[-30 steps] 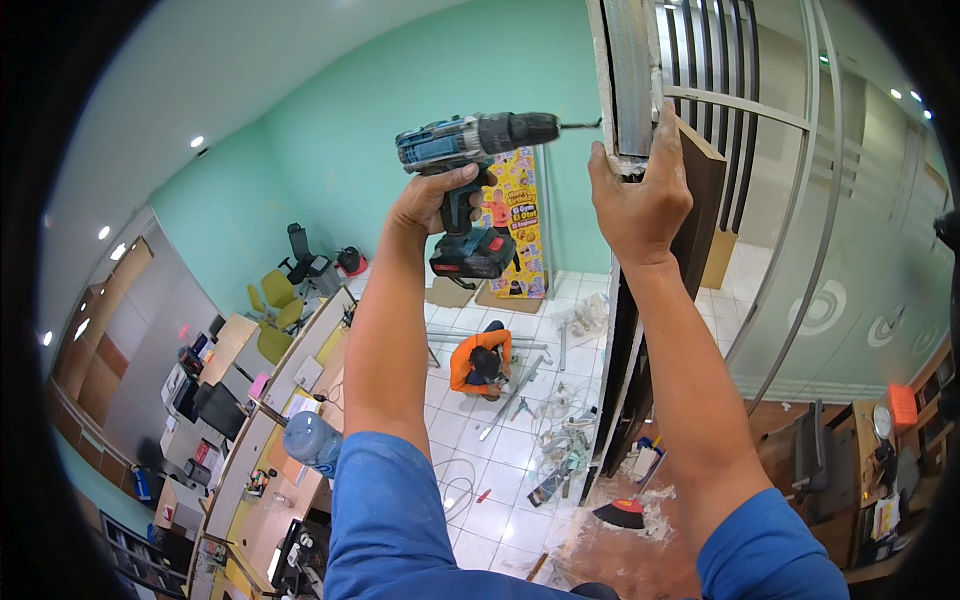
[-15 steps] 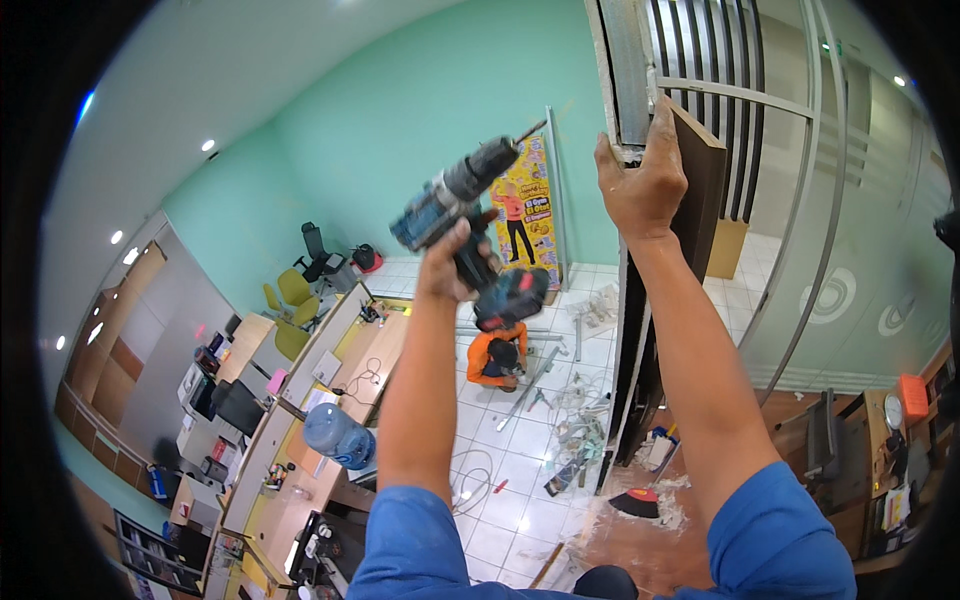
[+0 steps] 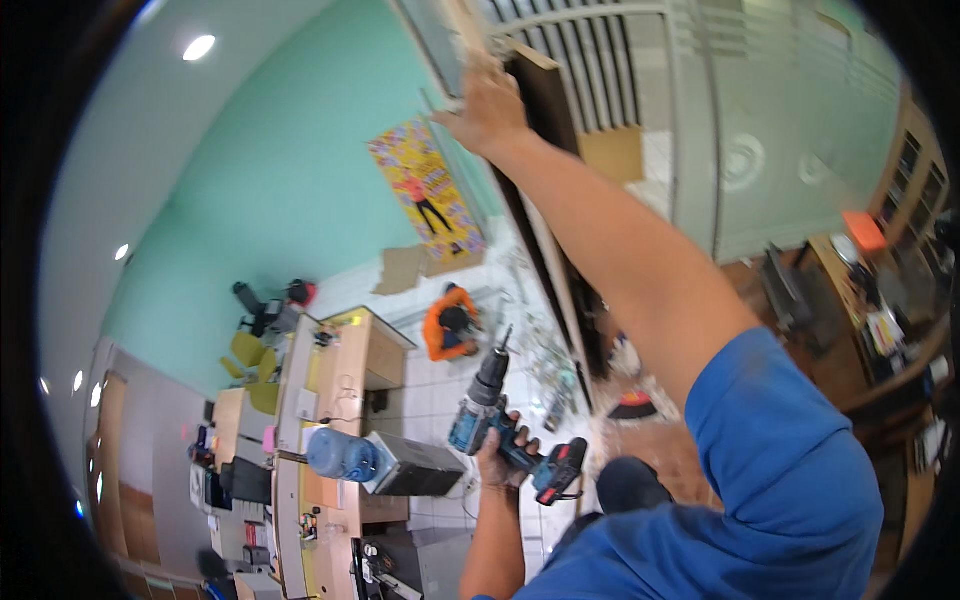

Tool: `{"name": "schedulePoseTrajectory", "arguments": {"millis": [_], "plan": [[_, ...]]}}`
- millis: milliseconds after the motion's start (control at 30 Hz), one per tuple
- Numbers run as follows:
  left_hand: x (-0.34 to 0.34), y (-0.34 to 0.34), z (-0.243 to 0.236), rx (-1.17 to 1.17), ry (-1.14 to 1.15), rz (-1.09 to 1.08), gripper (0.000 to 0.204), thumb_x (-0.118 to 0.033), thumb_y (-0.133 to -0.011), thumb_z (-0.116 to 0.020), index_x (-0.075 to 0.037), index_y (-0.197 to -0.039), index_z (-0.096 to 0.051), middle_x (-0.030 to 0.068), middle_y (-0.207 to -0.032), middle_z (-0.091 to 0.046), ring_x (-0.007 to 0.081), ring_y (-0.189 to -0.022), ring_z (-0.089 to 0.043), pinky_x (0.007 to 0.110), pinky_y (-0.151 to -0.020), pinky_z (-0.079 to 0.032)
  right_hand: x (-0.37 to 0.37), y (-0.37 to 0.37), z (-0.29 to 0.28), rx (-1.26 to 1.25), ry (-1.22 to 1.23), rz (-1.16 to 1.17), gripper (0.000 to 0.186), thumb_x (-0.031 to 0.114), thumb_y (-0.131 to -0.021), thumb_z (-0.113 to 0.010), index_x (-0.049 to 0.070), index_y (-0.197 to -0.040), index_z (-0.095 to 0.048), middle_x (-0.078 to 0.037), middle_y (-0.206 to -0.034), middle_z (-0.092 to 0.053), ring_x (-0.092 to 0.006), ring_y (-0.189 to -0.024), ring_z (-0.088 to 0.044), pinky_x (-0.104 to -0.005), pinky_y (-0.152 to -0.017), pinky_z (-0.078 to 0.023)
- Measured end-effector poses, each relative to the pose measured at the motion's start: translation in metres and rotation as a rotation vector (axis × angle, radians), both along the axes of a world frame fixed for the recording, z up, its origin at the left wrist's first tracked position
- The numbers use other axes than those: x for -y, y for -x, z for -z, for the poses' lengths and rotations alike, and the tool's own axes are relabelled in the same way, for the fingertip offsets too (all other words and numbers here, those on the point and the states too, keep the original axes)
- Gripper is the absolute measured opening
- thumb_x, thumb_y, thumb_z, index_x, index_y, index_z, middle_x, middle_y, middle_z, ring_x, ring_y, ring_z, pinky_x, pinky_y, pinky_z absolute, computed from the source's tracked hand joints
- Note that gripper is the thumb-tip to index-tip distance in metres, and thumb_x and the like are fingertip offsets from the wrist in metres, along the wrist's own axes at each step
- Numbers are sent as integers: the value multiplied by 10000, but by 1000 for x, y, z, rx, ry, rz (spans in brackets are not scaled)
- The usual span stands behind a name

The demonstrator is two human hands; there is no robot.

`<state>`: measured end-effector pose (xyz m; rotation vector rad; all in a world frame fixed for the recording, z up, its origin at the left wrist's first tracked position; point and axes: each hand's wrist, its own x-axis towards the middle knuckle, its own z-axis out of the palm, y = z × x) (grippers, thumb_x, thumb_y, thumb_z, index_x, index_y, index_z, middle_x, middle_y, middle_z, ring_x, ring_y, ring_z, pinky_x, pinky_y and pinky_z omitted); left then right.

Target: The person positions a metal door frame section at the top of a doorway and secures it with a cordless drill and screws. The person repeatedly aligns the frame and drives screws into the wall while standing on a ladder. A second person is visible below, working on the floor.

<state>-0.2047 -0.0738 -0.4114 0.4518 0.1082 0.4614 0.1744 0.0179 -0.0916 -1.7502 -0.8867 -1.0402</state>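
My left hand point(image 3: 495, 466) is wrapped round the grip of a teal and black cordless drill point(image 3: 483, 408), with a red-and-black battery at its base. The drill is held low in front of me, its bit pointing up and away toward the floor area. High up, my right hand point(image 3: 488, 112) grips the end of a partition frame point(image 3: 430, 45), with a grey metal channel and pale board edges. Its thumb reaches to the left side of the frame and its fingers lie against the right; the fingertips are partly hidden and slightly blurred.
A person in orange point(image 3: 447, 325) crouches on the tiled floor beside scattered debris. Left of them stand long desks point(image 3: 345, 390) with a blue water bottle point(image 3: 340, 455) on a dispenser. A yellow poster point(image 3: 425, 190) leans at the green wall. Frosted glass panels point(image 3: 780, 150) stand right.
My left hand has lowered the drill from beside the frame. My view has tilted and shifted, so the frame and right hand appear farther up and left. The right hand remains on the frame.
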Motion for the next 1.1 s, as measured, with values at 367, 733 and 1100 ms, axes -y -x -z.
{"name": "schedulePoseTrajectory", "arguments": {"millis": [367, 733, 1100], "plan": [[52, 11, 24, 262, 175, 333, 694, -246, -882, -768, -110, -1475, -434, 53, -1059, -507, 157, -736, -575, 358, -617, -499, 338, 68, -136, -222, 1742, -110, 547, 281, -873, -758, -40, -1289, -605, -234, -1165, -697, -302, -1032, -691, -409, -907, -546], [84, -14, 36, 188, 143, 601, 710, -239, -960, -675, -154, -1572, -324, 59, -1157, -560, 185, -812, -627, 470, -757, -538, 555, 201, -61, -1084, 1695, -252, 172, 171, -770, -770, 59, -901, -777, -118, -782, -730, -271, -750, -710, -386, -670, -530], [73, -17, 24, 159, 72, 653, 745, -354, -971, -674, -99, -1568, -310, 81, -1233, -664, 201, -812, -649, 401, -660, -507, 598, 248, -15, -1048, 1735, -93, 260, 274, -768, -762, 20, -822, -745, -181, -749, -693, -385, -774, -684, -465, -692, -526]]}}
